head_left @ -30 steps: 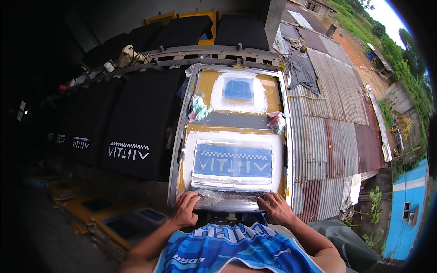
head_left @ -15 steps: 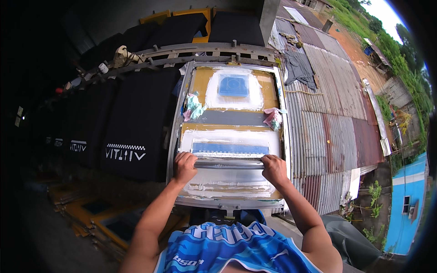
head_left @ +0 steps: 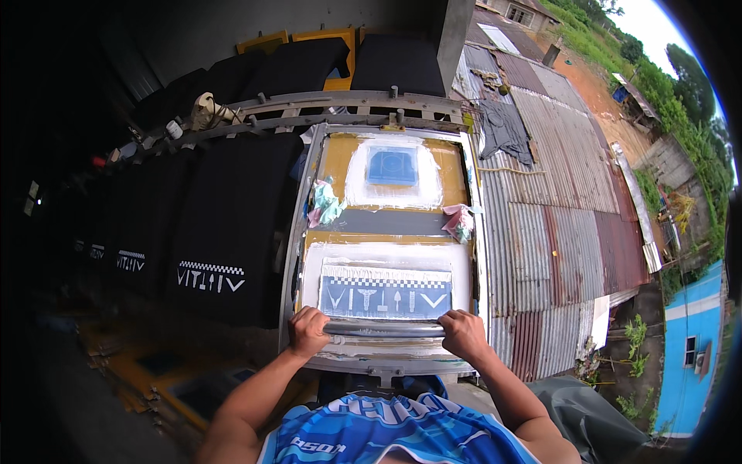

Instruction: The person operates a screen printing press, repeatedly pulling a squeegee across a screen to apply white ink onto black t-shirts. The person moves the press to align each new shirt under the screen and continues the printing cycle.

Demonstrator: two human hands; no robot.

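Both ends of a squeegee's metal bar (head_left: 384,329) are gripped, my left hand (head_left: 310,331) closed round one end and my right hand (head_left: 464,334) round the other. The squeegee lies across the near part of a screen-printing frame (head_left: 294,259), on white ink. Just beyond it, a blue-grey stencil panel (head_left: 384,302) shows a checkered strip and a row of pale shapes. Farther up, white ink surrounds a smaller blue stencil window (head_left: 391,165). A pale green rag (head_left: 328,203) lies at the left rail, a pinkish rag (head_left: 459,222) at the right. The blade's lower edge is hidden.
Black fabric-covered boards (head_left: 228,193) with white prints stand in a row to the left. More lie behind a metal rail (head_left: 340,103). Yellow frames (head_left: 158,363) are stacked lower left. Rusty corrugated roofs (head_left: 568,193) spread to the right, with a dark tarp (head_left: 583,417) near me.
Both hands have drawn the squeegee toward me, over the near stencil. The whole stencil panel now shows beyond the bar. The view has tilted slightly, so the frame sits lower.
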